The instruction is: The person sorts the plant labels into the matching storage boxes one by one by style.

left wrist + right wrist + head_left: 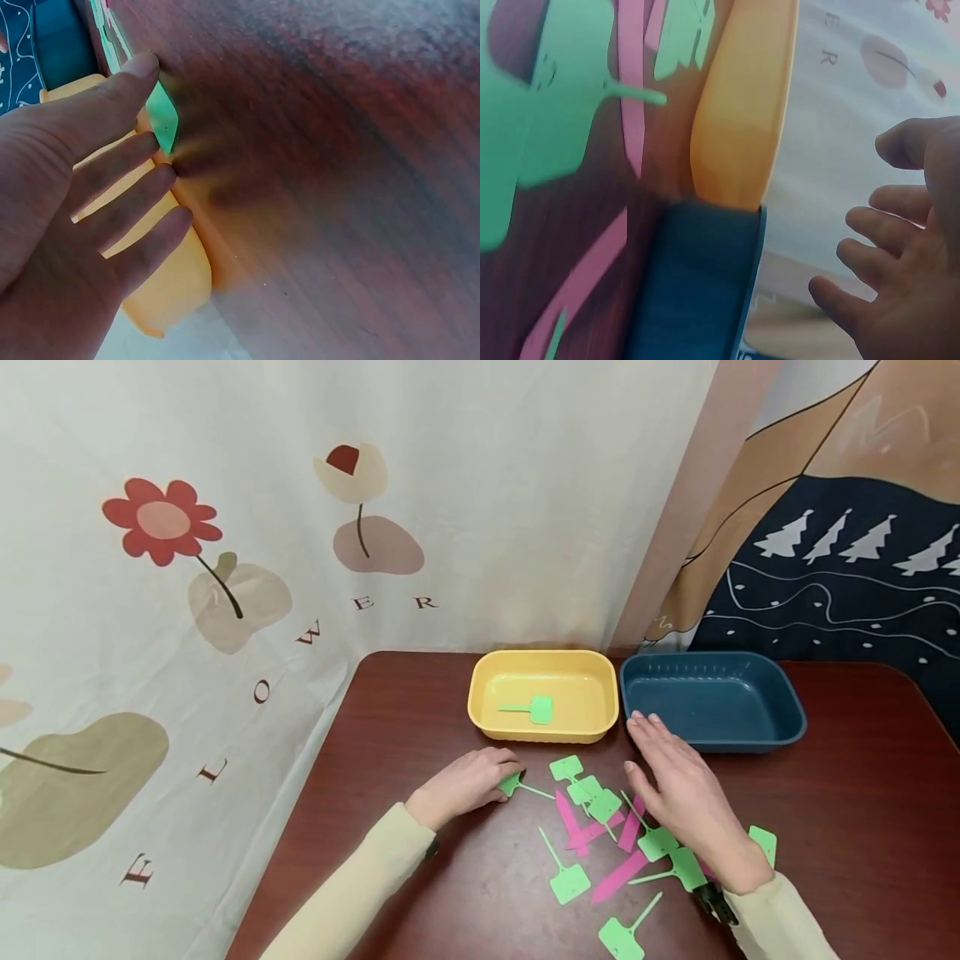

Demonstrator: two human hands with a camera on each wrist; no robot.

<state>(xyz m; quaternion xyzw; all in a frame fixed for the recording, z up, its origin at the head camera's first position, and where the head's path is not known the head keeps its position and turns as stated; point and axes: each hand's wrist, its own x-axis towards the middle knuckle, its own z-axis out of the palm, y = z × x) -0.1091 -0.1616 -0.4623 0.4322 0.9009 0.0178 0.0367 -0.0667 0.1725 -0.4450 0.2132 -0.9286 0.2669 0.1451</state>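
Observation:
Green plastic plant labels, each with a square head and thin stem, lie in a loose group with pink pointed plant labels [619, 877]. At the group's left edge, my left hand [467, 783] pinches the head of one green plant label [163, 116] between thumb and fingers; its stem points right. My right hand [686, 793] is held above the right part of the group, fingers extended and holding nothing, fingertips by the near left corner of the blue tub [708, 697]. One green label [541, 710] lies inside the yellow tub [581, 689].
Both tubs stand side by side at the back of the dark red wooden table [360, 718]. Behind them hangs a pale printed curtain [487, 485]. Single green labels lie nearer the front, one [570, 883] left of the pink ones and another [621, 938] by the near edge.

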